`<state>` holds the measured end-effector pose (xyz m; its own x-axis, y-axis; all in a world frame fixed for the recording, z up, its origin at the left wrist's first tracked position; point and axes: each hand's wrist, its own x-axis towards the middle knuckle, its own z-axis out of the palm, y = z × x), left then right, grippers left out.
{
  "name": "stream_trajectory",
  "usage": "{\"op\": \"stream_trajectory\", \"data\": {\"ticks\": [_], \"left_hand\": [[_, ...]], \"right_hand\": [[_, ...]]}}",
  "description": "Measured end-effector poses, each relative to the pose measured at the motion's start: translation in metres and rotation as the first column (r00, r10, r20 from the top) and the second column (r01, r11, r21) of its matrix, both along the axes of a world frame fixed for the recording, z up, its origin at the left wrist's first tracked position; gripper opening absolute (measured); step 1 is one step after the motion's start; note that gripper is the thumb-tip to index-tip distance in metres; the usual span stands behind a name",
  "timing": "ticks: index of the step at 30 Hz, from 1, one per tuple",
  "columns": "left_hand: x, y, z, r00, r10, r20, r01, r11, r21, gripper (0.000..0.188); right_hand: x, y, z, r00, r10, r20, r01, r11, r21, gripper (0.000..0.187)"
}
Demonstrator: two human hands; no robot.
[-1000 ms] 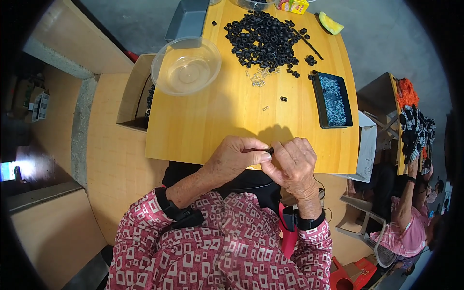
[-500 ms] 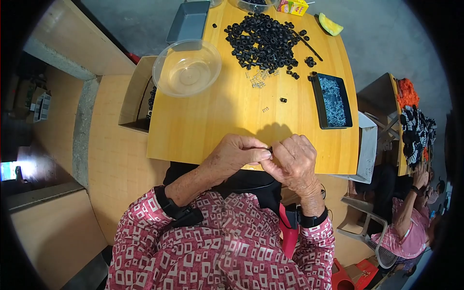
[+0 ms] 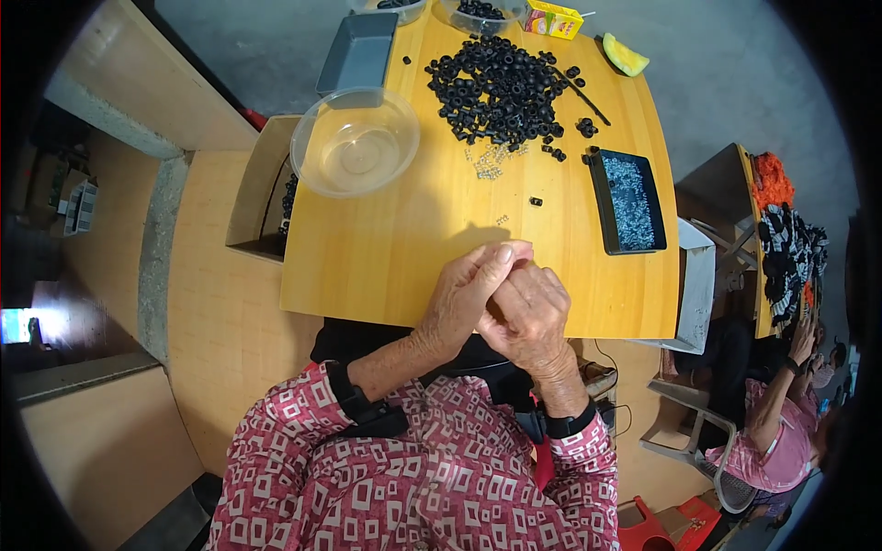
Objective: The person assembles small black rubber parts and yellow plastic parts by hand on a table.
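My left hand (image 3: pixel 462 301) and my right hand (image 3: pixel 528 317) are pressed together over the near edge of the wooden table (image 3: pixel 367 266). The left thumb lies across the top, and the left fingers reach round the curled right fingers. Anything between them is hidden. Just beyond lie a few tiny metal springs (image 3: pixel 502 219) and a single small black plastic piece (image 3: pixel 536 201). Farther off is a large heap of small black plastic parts (image 3: pixel 496 87), with more loose springs (image 3: pixel 487 163) along its near side.
At the right, a black tray (image 3: pixel 634 249) holds many tiny pale pieces. A clear plastic bowl (image 3: pixel 354 151) and a grey tray (image 3: pixel 354 55) stand left. A melon slice (image 3: pixel 626 55) and yellow carton (image 3: pixel 553 18) are at the back. Another person (image 3: pixel 772 413) sits far right.
My hands have come closer together and turned, the left now wrapping over the right. The small dark piece seen at the fingertips before is out of sight.
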<state>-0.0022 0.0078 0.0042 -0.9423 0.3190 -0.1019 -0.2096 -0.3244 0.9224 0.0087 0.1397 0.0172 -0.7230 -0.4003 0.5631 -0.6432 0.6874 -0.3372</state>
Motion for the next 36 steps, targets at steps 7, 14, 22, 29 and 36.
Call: {"op": "stream_trajectory", "data": {"ticks": [7,14,22,29,36], "left_hand": [[0.000,0.005,0.000,0.998,0.047,0.052,-0.050,0.997,0.058,0.050],[-0.007,0.003,0.004,0.990,0.003,0.140,-0.026,0.986,0.164,0.062],[-0.012,0.006,0.007,0.968,-0.148,0.202,0.105,0.972,0.209,0.064],[-0.012,0.008,0.004,0.963,-0.084,0.255,0.007,0.957,0.289,0.062],[-0.005,-0.019,0.000,0.994,0.050,0.100,-0.044,0.997,-0.061,0.033]], "right_hand": [[0.000,-0.001,-0.008,0.999,-0.005,0.044,0.007,0.999,-0.052,0.026],[-0.004,0.004,-0.004,0.999,-0.045,0.013,0.046,0.996,-0.078,0.023],[-0.006,0.001,-0.006,1.000,0.004,0.020,-0.002,0.995,-0.098,0.022],[-0.010,-0.002,-0.008,0.999,0.034,-0.011,-0.035,0.993,-0.116,0.020],[-0.008,0.014,-0.001,0.995,-0.091,-0.049,0.090,0.996,-0.021,0.022]]}}
